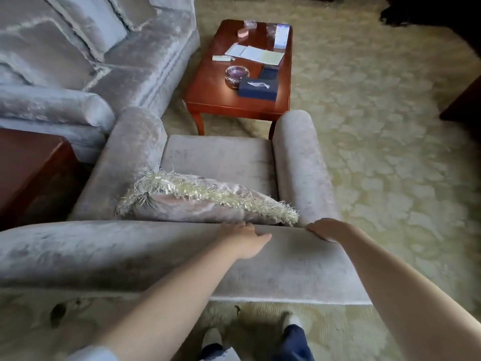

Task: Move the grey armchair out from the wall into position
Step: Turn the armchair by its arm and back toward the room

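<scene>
Two hands (244,241) (325,229), fingers (240,225) maybe curled, atop grey armchair (156,256), front toward table (208,100)

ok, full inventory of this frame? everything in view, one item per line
grey armchair: 1, pale grey velvet, centre, seen from behind
cushion: 1, grey with cream fringe, on the seat against the backrest
sofa: 1, grey velvet, upper left
coffee table: 1, reddish wood, in front of the armchair
ashtray: 1, clear glass, on the coffee table
tissue box: 1, navy, on the coffee table's near end
papers: a few, white, mid coffee table
side table: 1, dark wood, left edge
carpet: 1, pale green, patterned, floor
feet: 2, pale footwear, behind the armchair
left hand: 1, grips the backrest top
right hand: 1, grips the backrest's right corner
</scene>
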Tool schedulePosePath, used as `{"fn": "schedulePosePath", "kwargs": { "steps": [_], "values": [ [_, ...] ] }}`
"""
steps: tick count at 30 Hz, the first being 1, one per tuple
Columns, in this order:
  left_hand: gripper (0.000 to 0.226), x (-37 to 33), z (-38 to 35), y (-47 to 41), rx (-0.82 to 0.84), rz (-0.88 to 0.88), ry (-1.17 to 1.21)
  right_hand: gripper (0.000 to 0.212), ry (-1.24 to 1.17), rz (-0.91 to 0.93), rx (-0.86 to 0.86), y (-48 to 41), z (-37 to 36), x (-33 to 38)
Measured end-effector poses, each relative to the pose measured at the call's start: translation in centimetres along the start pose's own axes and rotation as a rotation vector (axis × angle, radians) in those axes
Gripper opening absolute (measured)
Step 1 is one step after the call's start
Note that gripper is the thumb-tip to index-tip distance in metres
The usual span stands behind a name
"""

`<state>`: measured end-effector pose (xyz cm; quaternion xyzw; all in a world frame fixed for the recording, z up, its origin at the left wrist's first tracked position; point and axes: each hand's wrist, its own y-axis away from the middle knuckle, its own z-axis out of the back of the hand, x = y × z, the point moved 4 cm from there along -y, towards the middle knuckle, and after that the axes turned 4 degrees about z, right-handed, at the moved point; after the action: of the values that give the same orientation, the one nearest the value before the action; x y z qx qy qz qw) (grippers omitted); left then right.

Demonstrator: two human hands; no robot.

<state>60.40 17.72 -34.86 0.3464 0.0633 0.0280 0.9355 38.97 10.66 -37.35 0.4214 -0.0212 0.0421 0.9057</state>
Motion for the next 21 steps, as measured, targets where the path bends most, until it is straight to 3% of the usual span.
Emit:
{"fn": "schedulePosePath", "kwargs": {
  "steps": [3,7,13,17,21],
  "values": [
    [0.058,-6.8,-0.4,-3.4,0.066,-0.02,0.031,0.041,-0.017,0.093,0.058,-0.4,0.6,-1.1],
    [0.047,-11.3,-0.5,-6.0,0.177,0.05,0.137,0.028,0.026,0.168,0.084,-1.5,0.3,-1.8],
    [0.056,-11.8,-0.6,-7.6,0.164,0.247,0.172,0.046,-0.057,0.233,0.061,-2.3,-0.3,-1.9],
    [0.062,-11.5,-1.7,-7.2,0.176,0.23,0.122,0.042,-0.065,0.281,-0.049,-2.3,-1.0,-1.6],
    [0.064,-10.9,-2.9,-6.2,0.158,0.183,0.134,0.031,-0.151,0.202,-0.173,-1.4,-1.8,-1.9]
  ]
}}
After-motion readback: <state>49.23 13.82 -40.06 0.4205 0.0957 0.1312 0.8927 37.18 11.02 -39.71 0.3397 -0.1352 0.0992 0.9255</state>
